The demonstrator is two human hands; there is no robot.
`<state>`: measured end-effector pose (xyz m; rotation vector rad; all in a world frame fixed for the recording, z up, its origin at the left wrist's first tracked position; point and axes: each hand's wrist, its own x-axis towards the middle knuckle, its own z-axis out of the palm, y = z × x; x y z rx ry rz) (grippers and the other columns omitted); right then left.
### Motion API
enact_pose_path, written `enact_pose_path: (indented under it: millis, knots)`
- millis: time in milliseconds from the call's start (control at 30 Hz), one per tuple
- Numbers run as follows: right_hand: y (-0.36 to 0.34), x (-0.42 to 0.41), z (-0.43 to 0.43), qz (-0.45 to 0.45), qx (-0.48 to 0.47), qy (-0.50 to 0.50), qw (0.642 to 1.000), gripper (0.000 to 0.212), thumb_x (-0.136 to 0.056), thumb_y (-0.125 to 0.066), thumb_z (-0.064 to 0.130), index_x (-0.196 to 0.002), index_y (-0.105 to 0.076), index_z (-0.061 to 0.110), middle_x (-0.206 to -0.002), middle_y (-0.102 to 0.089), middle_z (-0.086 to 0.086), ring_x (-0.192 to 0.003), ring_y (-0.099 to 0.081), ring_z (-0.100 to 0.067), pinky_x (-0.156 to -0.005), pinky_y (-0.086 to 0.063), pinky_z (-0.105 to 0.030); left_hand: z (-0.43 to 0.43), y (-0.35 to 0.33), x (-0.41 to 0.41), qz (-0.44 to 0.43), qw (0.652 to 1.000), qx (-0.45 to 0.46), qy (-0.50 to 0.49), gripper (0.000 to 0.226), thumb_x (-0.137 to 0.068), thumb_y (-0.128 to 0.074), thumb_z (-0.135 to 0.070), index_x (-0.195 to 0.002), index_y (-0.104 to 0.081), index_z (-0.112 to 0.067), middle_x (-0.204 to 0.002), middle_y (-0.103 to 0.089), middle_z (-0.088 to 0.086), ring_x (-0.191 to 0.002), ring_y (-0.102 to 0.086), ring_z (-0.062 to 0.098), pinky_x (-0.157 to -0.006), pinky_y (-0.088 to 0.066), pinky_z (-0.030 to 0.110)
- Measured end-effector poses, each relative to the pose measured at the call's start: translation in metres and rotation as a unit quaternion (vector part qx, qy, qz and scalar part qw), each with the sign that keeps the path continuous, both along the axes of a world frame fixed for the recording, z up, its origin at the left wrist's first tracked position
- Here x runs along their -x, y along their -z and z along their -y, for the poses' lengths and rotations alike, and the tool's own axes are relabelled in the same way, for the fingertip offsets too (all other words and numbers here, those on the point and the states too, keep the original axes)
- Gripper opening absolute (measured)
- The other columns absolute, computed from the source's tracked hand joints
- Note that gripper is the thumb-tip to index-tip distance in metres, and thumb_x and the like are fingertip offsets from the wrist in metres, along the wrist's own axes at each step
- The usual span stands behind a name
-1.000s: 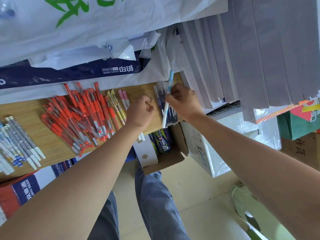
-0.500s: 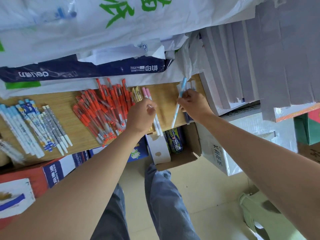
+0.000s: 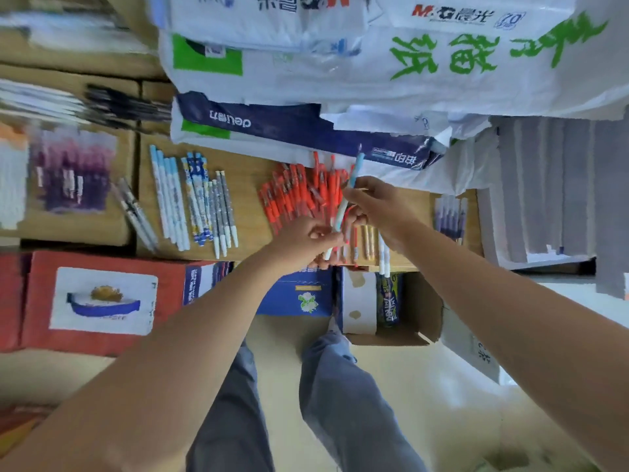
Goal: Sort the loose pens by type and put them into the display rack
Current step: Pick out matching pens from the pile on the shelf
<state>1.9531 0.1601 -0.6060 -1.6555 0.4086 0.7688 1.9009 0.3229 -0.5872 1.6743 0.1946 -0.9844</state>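
Gripped a light-blue pen point(image 3: 348, 195) in the closed right hand point(image 3: 377, 207), long axis running near-to-far, over the red pens point(image 3: 299, 195). Pinched its near end with the left hand point(image 3: 306, 238). Lay well right of the matching blue pens point(image 3: 170, 199).

The word "deli" can be read upside down in white letters on the dark blue package point(image 3: 272, 126) at the far side of the table. On the white bag point(image 3: 452, 18) at the far right stands the red brand "M&G", with Chinese characters beside it. Large green Chinese characters point(image 3: 476, 52) are printed on the white sack below it.
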Motion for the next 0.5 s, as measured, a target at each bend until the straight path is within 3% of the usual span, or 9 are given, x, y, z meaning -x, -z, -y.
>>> enact_pose_path:
  millis: [67, 133, 200, 233, 333, 433, 467, 500]
  knots:
    - [-0.002, 0.004, -0.027, -0.001, 0.002, -0.023, 1.0, 0.01, -0.093, -0.061, 0.013, -0.102, -0.059, 0.01, -0.065, -0.061, 0.001, -0.055, -0.058, -0.011, -0.06, -0.051, -0.029, -0.026, -0.004, 0.014, 0.01, 0.998, 0.004, -0.055, 0.018, -0.097, -0.054, -0.018, -0.099, -0.067, -0.005, -0.071, -0.066, 0.01, -0.055, -0.057, 0.017, -0.052, -0.048, 0.022]
    - [-0.005, 0.009, -0.054, 0.003, 0.023, -0.015, 1.0, 0.046, -0.09, -0.063, 0.008, -0.131, -0.043, 0.01, -0.085, -0.064, -0.008, -0.062, -0.062, -0.014, -0.062, -0.056, -0.03, -0.051, -0.007, 0.028, 0.021, 0.995, -0.015, -0.093, 0.02, -0.097, -0.054, -0.018, -0.096, -0.068, -0.004, -0.062, -0.06, 0.003, -0.052, -0.053, 0.016, -0.052, -0.047, 0.023]
    - [-0.01, 0.016, -0.08, 0.032, 0.049, -0.026, 0.998, 0.075, -0.089, -0.063, 0.003, -0.148, -0.021, 0.022, -0.107, -0.058, -0.009, -0.071, -0.062, -0.021, -0.068, -0.058, -0.034, -0.078, -0.006, 0.043, 0.029, 0.992, -0.035, -0.119, 0.021, -0.096, -0.055, -0.019, -0.093, -0.069, -0.004, -0.053, -0.055, -0.003, -0.049, -0.05, 0.016, -0.053, -0.045, 0.027]
    - [-0.012, 0.019, -0.092, 0.055, 0.065, -0.056, 0.995, 0.074, -0.089, -0.062, 0.003, -0.148, -0.024, 0.026, -0.114, -0.056, -0.008, -0.071, -0.06, -0.023, -0.067, -0.057, -0.032, -0.091, -0.005, 0.05, 0.033, 0.989, -0.045, -0.135, 0.023, -0.096, -0.055, -0.02, -0.092, -0.07, -0.003, -0.05, -0.052, -0.005, -0.047, -0.048, 0.015, -0.053, -0.043, 0.028]
    - [-0.012, 0.028, -0.123, 0.13, 0.146, -0.201, 0.96, 0.039, -0.092, -0.059, 0.007, -0.128, -0.058, 0.022, -0.125, -0.047, -0.009, -0.072, -0.054, -0.016, -0.055, -0.048, -0.017, -0.127, -0.004, 0.066, 0.047, 0.974, -0.067, -0.213, 0.024, -0.095, -0.056, -0.021, -0.086, -0.072, -0.007, -0.045, -0.048, -0.007, -0.043, -0.044, 0.012, -0.054, -0.037, 0.027]
    - [-0.007, 0.037, -0.142, 0.18, 0.167, -0.264, 0.933, 0.03, -0.087, -0.066, 0.01, -0.113, -0.067, 0.024, -0.121, -0.041, -0.004, -0.1, -0.054, -0.019, -0.086, -0.048, -0.021, -0.157, -0.012, 0.072, 0.053, 0.949, -0.055, -0.305, 0.021, -0.093, -0.06, -0.015, -0.083, -0.07, 0.0, -0.055, -0.055, 0.006, -0.045, -0.046, 0.012, -0.048, -0.038, 0.025]
    - [-0.007, 0.038, -0.147, 0.179, 0.167, -0.263, 0.933, 0.025, -0.086, -0.068, 0.013, -0.109, -0.069, 0.023, -0.115, -0.047, -0.003, -0.096, -0.056, -0.017, -0.084, -0.048, -0.021, -0.166, -0.015, 0.073, 0.044, 0.937, -0.036, -0.344, 0.017, -0.092, -0.061, -0.011, -0.086, -0.069, 0.003, -0.059, -0.059, 0.008, -0.045, -0.049, 0.011, -0.047, -0.04, 0.023]
    - [-0.009, 0.039, -0.153, 0.166, 0.163, -0.253, 0.939, 0.021, -0.087, -0.068, 0.014, -0.107, -0.07, 0.02, -0.103, -0.055, 0.0, -0.082, -0.056, -0.012, -0.072, -0.048, -0.016, -0.175, -0.017, 0.074, 0.033, 0.927, -0.016, -0.373, 0.014, -0.091, -0.062, -0.009, -0.09, -0.068, 0.004, -0.062, -0.061, 0.009, -0.044, -0.051, 0.009, -0.047, -0.041, 0.021]
